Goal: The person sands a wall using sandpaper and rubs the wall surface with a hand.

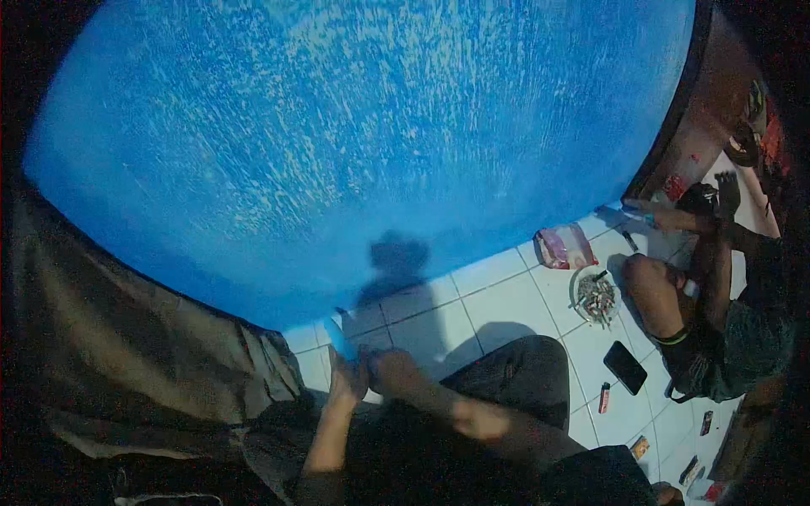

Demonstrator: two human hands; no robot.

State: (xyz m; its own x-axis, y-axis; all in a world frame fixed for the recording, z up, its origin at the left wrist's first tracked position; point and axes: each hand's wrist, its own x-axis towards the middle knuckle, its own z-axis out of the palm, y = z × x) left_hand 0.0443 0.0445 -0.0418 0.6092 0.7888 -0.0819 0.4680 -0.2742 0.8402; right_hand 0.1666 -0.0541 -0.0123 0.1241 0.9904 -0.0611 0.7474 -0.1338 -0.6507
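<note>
- the person's left hand [347, 377] is raised in front of the body, low in the view and left of the middle; its finger positions are too dark and blurred to tell whether it is closed or open.
- the right hand [392, 372] is just beside it, with the forearm coming in from the lower right; i cannot tell whether it grips anything.
- a narrow bluish strip [340, 340] shows at the upper end of the left hand, in front of the tiles; i cannot tell whether it is a held piece or lit fingers.
- beyond the hands, a large blue surface [363, 152] with pale streaks rises from the floor, and a dark shadow [398, 257] falls on its lower part.
- a dark, creased cloth [152, 337] hangs along the left side.
- on the white tiled floor [498, 291], a plastic packet [565, 246] is near the blue surface, and a round ashtray [596, 297] full of butts is just beside it.
- nearer the viewer, a black phone [625, 368] lies flat, with a red lighter [604, 398] near it.
- at the right, another person [717, 312] sits with bent knees, one hand [643, 211] near the blue surface's lower edge.
</note>
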